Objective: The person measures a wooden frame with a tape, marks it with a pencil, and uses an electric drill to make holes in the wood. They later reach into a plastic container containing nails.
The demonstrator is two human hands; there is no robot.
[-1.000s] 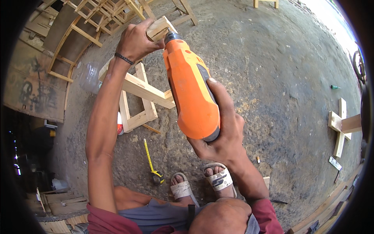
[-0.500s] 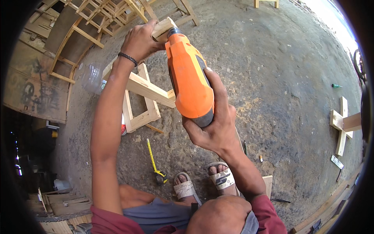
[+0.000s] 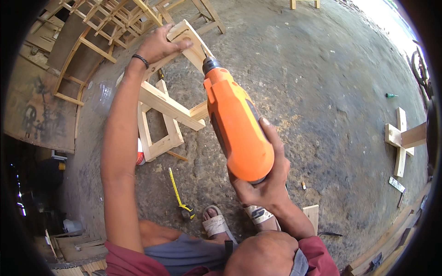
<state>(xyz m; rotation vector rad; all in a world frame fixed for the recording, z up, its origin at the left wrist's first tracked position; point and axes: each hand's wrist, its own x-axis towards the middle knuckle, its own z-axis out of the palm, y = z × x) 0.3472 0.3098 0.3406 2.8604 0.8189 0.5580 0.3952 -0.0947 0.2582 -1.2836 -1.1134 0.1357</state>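
Observation:
My right hand (image 3: 264, 177) grips an orange power drill (image 3: 235, 122), its bit pointing up and away into a pale wooden frame (image 3: 170, 108) that stands on the concrete floor. My left hand (image 3: 159, 43) lies flat on the frame's top bar, fingers spread over the wood, a dark band on the wrist. The drill's tip meets the upright wooden piece just right of my left hand. The frame's lower rails and cross brace show between my arms.
A yellow tape measure (image 3: 178, 195) lies extended on the floor near my sandalled feet (image 3: 216, 224). Stacked wooden frames (image 3: 106, 18) fill the upper left. A wooden cross piece (image 3: 399, 138) lies at the right, a small board (image 3: 312, 214) near my right foot, a green object (image 3: 390, 95) far right.
The drill has shifted right and a little lower in view with my right hand. My left hand has flattened on the frame's top bar.

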